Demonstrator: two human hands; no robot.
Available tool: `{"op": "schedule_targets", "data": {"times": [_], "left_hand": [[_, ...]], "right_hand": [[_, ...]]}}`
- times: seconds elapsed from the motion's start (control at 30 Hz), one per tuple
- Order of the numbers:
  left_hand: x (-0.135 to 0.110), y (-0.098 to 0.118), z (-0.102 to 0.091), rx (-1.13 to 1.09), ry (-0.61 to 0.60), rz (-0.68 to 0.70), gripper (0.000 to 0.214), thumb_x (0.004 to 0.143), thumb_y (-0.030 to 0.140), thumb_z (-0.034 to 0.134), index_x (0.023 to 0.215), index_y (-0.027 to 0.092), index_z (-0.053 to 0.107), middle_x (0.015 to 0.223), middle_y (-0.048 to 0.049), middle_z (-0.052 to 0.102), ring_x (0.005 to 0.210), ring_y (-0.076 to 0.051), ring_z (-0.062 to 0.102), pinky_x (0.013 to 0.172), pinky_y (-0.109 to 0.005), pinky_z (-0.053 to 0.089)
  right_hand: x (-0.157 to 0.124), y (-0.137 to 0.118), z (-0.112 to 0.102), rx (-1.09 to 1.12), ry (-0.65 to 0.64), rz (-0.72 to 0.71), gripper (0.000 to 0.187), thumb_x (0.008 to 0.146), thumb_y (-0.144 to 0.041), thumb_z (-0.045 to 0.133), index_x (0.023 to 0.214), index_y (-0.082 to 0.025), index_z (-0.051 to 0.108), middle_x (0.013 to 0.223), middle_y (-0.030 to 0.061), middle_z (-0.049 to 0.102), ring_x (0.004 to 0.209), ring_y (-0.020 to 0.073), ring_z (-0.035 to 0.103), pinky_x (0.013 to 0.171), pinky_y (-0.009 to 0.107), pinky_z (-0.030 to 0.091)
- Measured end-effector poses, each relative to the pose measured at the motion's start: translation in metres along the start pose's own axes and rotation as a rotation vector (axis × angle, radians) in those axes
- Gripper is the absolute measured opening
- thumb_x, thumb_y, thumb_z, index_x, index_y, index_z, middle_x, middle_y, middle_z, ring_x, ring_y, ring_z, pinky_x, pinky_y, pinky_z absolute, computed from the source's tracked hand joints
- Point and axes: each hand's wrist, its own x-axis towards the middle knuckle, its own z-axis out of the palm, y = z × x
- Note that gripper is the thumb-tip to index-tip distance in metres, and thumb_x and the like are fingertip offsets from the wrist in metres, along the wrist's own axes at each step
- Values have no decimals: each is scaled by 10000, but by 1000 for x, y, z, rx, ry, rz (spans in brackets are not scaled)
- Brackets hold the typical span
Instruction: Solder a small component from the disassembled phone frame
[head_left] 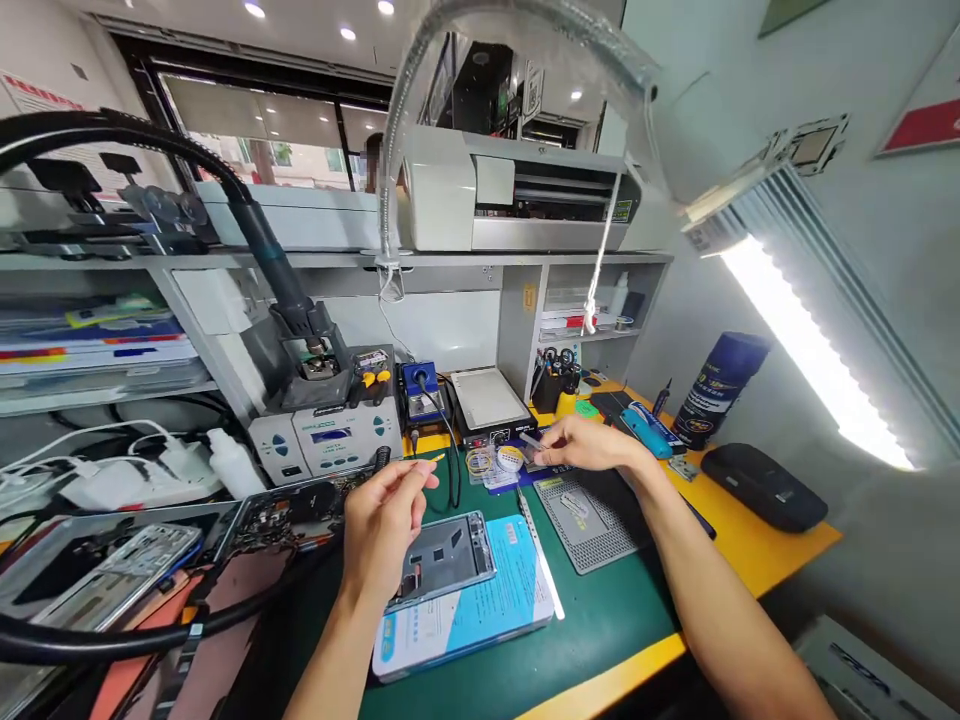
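Note:
My left hand (386, 512) is raised over the near left of the green mat, its fingers pinched on a small thin piece with a yellow end (439, 458). Below it, an opened phone frame (450, 552) lies on a blue and white box (501, 590). My right hand (581, 443) reaches to the back of the mat, thumb and fingers closed on a small greyish flat piece (531, 441), too small to name. Nearest to that hand are round tins (510, 458) and a perforated grey metal plate (592, 522). A slim metal tool (527, 515) lies beside the box.
A soldering station (421, 392), a hot plate (491, 400) and a grey control unit (328, 445) line the back. Phone parts (120, 570) crowd the left under a black hose (247, 600). At right stand a spray can (721, 390) and a black case (765, 485), below a lit lamp (814, 350).

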Motion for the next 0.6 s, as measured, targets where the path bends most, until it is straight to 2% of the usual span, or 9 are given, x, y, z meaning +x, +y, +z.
{"op": "schedule_targets", "data": {"times": [0.1, 0.17, 0.33, 0.4, 0.5, 0.6], "left_hand": [[0, 3, -1, -47, 65, 32, 279, 761, 412, 791, 780, 137, 750, 640, -8, 643, 427, -42, 378, 361, -169, 205], [1, 4, -4, -75, 133, 64, 259, 763, 397, 785, 768, 141, 747, 665, -9, 664, 424, -38, 395, 362, -169, 221], [12, 1, -15, -165, 312, 102, 234, 754, 380, 761, 718, 151, 729, 680, -1, 674, 411, -36, 402, 351, -168, 242], [16, -1, -19, -196, 356, 98, 233, 750, 379, 760, 712, 151, 729, 672, 0, 673, 402, -34, 400, 345, -167, 244], [20, -3, -23, -226, 392, 93, 235, 744, 387, 768, 750, 152, 749, 657, 5, 669, 392, -36, 401, 333, -165, 247], [22, -4, -23, -248, 402, 82, 239, 726, 386, 790, 763, 153, 753, 669, 1, 677, 393, -38, 414, 325, -163, 250]], "right_hand": [[1, -1, 8, -184, -43, 130, 195, 1012, -338, 692, 1078, -155, 700, 1109, 56, 700, 931, 226, 692, 816, 385, 606], [4, -2, 16, -254, -62, 194, 206, 1021, -331, 679, 1152, -171, 688, 1194, 79, 681, 986, 234, 686, 849, 402, 606], [8, -1, 24, -272, -109, 231, 254, 1006, -329, 703, 1181, -147, 677, 1175, 80, 684, 940, 231, 697, 796, 385, 618], [8, -2, 23, -230, -67, 188, 211, 1015, -327, 691, 1140, -156, 689, 1146, 69, 695, 932, 222, 697, 810, 388, 614], [8, -7, 24, -136, 76, 92, 202, 1024, -333, 677, 1121, -156, 687, 1062, 51, 704, 906, 215, 696, 827, 400, 602], [17, -20, 30, -27, 214, 16, 224, 1057, -347, 620, 1140, -145, 670, 905, 17, 687, 768, 184, 683, 743, 358, 596]]}}
